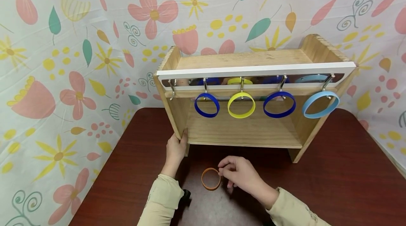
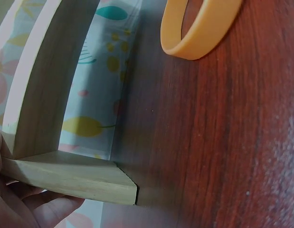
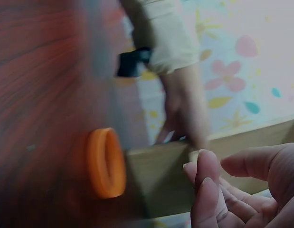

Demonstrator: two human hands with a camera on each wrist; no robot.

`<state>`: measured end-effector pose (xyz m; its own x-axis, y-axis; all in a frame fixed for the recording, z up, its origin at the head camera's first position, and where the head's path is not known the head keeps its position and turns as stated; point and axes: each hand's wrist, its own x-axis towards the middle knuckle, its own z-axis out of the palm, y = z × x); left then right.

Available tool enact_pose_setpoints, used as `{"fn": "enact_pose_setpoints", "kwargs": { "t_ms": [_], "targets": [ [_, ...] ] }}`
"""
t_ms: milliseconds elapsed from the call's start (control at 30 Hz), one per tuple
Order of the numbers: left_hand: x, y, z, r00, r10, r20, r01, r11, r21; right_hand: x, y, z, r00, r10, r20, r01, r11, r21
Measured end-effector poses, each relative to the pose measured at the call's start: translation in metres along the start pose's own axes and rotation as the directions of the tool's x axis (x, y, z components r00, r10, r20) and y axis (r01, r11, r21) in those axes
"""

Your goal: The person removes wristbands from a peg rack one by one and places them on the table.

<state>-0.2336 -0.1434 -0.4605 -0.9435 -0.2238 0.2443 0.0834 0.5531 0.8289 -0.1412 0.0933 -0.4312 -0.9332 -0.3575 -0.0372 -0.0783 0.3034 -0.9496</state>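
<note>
My left hand point(image 1: 175, 150) grips the lower left side panel of a wooden shelf point(image 1: 244, 131), with the thumb on the inner face and fingers round the outside, as the left wrist view also shows. An orange silicone wristband point(image 1: 210, 188) lies on the table in front of the shelf. Close to its right side hovers my right hand point(image 1: 239, 173), fingers loosely bent and holding nothing. In the right wrist view a gap shows between the fingertips point(image 3: 207, 164) and the wristband point(image 3: 95, 161).
Along the shelf's white front rail point(image 1: 253, 69) hang a blue wristband point(image 1: 207, 115), a yellow one point(image 1: 241, 116), another blue one point(image 1: 279, 115) and a light blue one point(image 1: 320, 115), each on a metal hook. A further hook point(image 1: 171, 90) is at the left end. Flowered cloth point(image 1: 104, 131) covers the wall.
</note>
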Motion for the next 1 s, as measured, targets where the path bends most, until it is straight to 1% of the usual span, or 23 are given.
{"fn": "enact_pose_setpoints", "kwargs": {
  "t_ms": [167,333,467,633,700,800,1000],
  "targets": [
    [0.0,0.0,0.0,1.0,-0.008,0.006,0.008,1.0,0.001,-0.004,-0.024,-0.008,0.997,-0.071,-0.04,0.071,0.997,0.009],
    [0.001,-0.001,0.001,1.0,-0.012,0.013,0.012,1.0,0.005,-0.007,-0.047,-0.019,0.981,-0.173,-0.093,0.172,0.985,-0.024],
    [0.001,-0.001,0.0,1.0,-0.007,0.01,0.007,1.0,0.01,-0.008,-0.063,-0.028,0.957,-0.258,-0.132,0.252,0.966,-0.06],
    [0.0,0.0,0.0,1.0,0.004,0.0,-0.004,1.0,0.017,-0.008,-0.08,-0.035,0.918,-0.356,-0.173,0.341,0.933,-0.114],
    [0.0,0.001,0.0,1.0,0.003,0.001,-0.003,1.0,0.013,-0.007,-0.085,-0.036,0.907,-0.379,-0.182,0.361,0.924,-0.126],
    [0.0,0.0,0.0,1.0,0.0,0.002,-0.001,1.0,0.011,-0.004,-0.092,-0.037,0.897,-0.398,-0.193,0.376,0.916,-0.14],
    [0.0,0.0,0.0,1.0,0.004,0.004,-0.004,1.0,0.016,0.003,-0.102,-0.039,0.891,-0.39,-0.233,0.363,0.92,-0.15]
  ]
}}
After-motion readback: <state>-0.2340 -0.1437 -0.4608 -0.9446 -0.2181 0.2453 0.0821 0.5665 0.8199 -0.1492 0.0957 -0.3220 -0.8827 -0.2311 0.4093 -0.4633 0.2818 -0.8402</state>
